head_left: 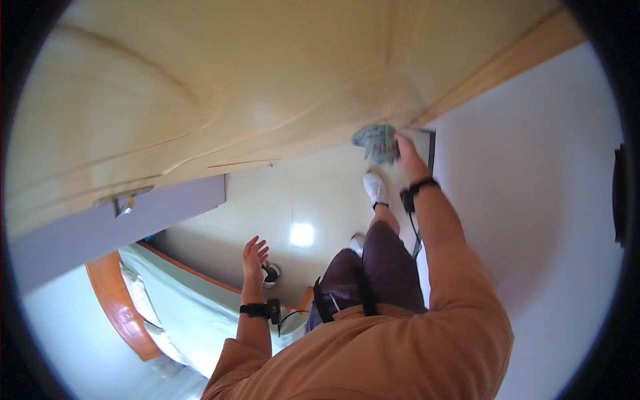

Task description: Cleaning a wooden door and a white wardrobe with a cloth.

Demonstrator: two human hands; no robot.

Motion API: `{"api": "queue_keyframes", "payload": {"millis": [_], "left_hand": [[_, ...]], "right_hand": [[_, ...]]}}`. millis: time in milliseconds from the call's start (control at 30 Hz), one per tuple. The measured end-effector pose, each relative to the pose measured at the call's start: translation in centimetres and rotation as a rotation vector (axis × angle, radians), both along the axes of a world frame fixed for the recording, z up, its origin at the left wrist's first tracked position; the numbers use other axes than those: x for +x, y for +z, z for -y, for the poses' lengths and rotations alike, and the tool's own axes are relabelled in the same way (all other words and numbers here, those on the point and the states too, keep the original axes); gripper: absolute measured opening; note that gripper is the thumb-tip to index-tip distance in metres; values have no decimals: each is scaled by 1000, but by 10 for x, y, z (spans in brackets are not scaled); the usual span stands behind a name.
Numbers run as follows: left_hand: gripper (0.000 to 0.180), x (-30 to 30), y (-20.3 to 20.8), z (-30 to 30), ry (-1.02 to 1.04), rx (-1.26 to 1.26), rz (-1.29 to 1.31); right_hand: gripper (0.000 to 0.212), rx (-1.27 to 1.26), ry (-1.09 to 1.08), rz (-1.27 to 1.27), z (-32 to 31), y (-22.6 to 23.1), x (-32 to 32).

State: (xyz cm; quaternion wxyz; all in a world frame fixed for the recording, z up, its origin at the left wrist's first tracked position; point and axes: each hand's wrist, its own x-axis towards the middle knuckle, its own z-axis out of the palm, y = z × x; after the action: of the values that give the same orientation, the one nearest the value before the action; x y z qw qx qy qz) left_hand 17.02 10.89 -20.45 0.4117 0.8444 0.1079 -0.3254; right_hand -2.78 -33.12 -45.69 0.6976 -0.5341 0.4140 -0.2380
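My right hand (406,157) is closed on a crumpled grey-green cloth (377,143), reaching forward to the lower right part of a pale wooden door (267,73). The cloth lies against or very near the door's surface; the exact contact cannot be told. Held out at my left side, my left hand (254,257) has its fingers apart and nothing in it. On the door's left part sits a metal handle (125,203). Both wrists carry black straps with small devices and cables.
A white wall (520,173) stands close on my right. To the left is a bed (190,293) with a pale green cover and an orange wooden frame (115,300). A black-and-white shoe (271,275) rests on the shiny tile floor (267,207) beside it.
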Motion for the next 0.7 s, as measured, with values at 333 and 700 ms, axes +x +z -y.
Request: {"api": "queue_keyframes", "payload": {"millis": [333,700], "left_hand": [[73,-106,112,74,-673,-311,-293],[25,-113,176,31,-263,-1110,-114]], "right_hand": [[36,718,284,362,-204,341,-38],[26,246,300,292,-230,471,-52]]}}
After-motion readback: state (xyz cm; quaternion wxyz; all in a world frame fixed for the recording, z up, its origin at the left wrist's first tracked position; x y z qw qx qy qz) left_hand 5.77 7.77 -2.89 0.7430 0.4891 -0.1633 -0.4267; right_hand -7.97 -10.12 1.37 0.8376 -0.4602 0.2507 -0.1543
